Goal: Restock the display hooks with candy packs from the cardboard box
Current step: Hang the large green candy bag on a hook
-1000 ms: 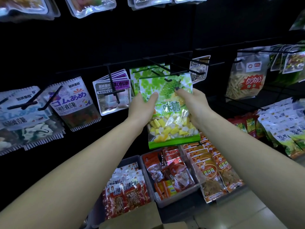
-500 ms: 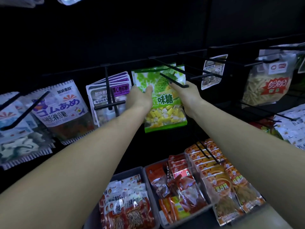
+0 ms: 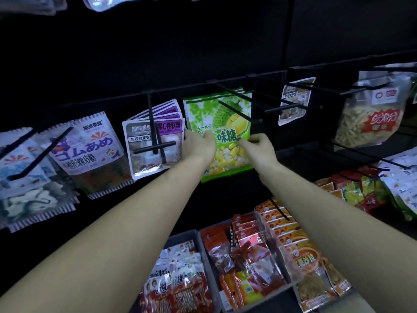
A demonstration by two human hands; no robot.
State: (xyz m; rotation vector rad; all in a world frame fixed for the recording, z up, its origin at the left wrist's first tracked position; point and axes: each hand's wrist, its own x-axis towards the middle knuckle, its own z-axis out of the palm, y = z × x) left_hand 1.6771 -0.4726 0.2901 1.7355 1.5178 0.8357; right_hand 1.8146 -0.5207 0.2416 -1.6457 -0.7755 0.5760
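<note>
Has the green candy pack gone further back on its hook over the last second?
Yes. The green pack has slid back along its hook toward the black back panel; more bare hook now shows in front. Both the left hand and right hand hold it.

green candy pack (image 3: 222, 123): glossy plastic film, clear lower window
display hooks (image 3: 234, 100): matt black rods, metal or plastic unclear
purple packs (image 3: 155, 141): shiny plastic, serrated edges
bins (image 3: 286, 263): smooth translucent plastic
back panel (image 3: 203, 41): matt black
</note>
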